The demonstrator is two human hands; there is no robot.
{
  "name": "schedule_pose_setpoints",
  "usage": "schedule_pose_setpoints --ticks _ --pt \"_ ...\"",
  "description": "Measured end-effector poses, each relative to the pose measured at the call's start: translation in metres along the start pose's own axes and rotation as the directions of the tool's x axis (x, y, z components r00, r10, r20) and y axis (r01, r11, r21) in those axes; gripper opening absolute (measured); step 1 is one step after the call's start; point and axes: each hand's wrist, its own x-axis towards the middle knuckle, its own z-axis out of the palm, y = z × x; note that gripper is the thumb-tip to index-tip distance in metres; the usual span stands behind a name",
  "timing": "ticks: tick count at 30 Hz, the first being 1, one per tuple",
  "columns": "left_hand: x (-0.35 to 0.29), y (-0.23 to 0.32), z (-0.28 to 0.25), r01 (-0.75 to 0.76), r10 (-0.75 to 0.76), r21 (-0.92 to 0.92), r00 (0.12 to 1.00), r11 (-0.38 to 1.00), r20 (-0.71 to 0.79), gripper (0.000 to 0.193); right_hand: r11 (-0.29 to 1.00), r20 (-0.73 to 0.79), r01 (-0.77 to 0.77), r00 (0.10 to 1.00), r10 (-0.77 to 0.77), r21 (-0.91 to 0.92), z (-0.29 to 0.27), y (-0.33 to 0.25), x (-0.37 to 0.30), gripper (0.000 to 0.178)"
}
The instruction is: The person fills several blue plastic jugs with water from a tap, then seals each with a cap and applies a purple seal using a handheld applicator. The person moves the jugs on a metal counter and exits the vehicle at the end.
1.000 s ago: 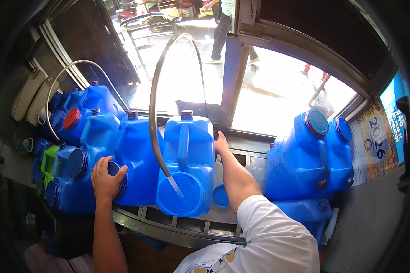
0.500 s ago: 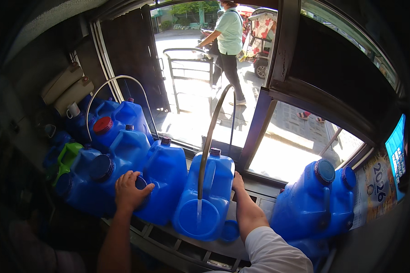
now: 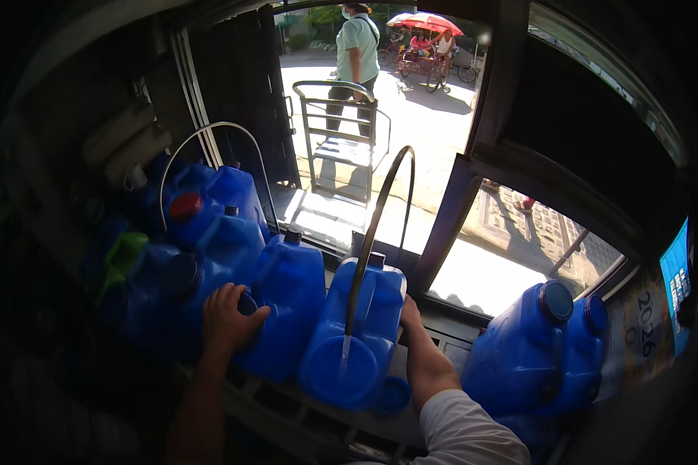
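In the middle, a blue water jug (image 3: 318,364) stands under a curved metal spout (image 3: 362,260), and water runs from the spout into its wide round mouth. My right hand (image 3: 411,311) rests along that jug's right side, its fingers mostly hidden behind it. To the left stands another blue jug (image 3: 291,287) with a dark cap (image 3: 247,304) low on its front. Fingers and thumb of my left hand (image 3: 231,316) are curled round this cap. A loose blue cap (image 3: 394,394) lies beside the filling jug, below my right forearm.
Several more blue jugs (image 3: 233,244) crowd the left, one with a red cap (image 3: 185,206), near a green container (image 3: 122,257). A second curved pipe (image 3: 248,132) arches over them. Capped jugs (image 3: 512,341) stand at right. Beyond the doorway are a metal trolley (image 3: 337,132) and a walking person (image 3: 357,46).
The person outside has moved left, and a vehicle with a red umbrella has come into sight. The view has shifted slightly and darkened. Both my hands keep their places on the jugs.
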Motion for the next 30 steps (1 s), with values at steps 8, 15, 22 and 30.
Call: schedule_pose_setpoints --ticks 8,15,22,30 --pt "0.000 -0.004 0.003 0.006 -0.006 0.018 1.000 1.000 -0.015 0.079 0.998 -0.037 -0.063 0.997 0.062 -0.025 -0.007 -0.011 -0.019 0.086" --pt "0.001 -0.002 0.002 0.028 -0.028 0.018 1.000 0.999 0.009 0.079 0.988 -0.006 -0.134 0.991 0.134 -0.070 -0.006 -0.009 -0.019 0.095" --pt "0.003 0.000 -0.003 0.021 -0.021 0.008 1.000 1.000 0.019 0.081 0.988 0.052 -0.130 0.990 0.135 -0.080 -0.010 0.009 -0.005 0.099" --pt "0.003 -0.008 0.001 -0.005 0.005 0.027 1.000 1.000 -0.013 0.084 0.990 0.036 -0.126 0.991 0.128 -0.062 -0.009 0.004 -0.014 0.096"
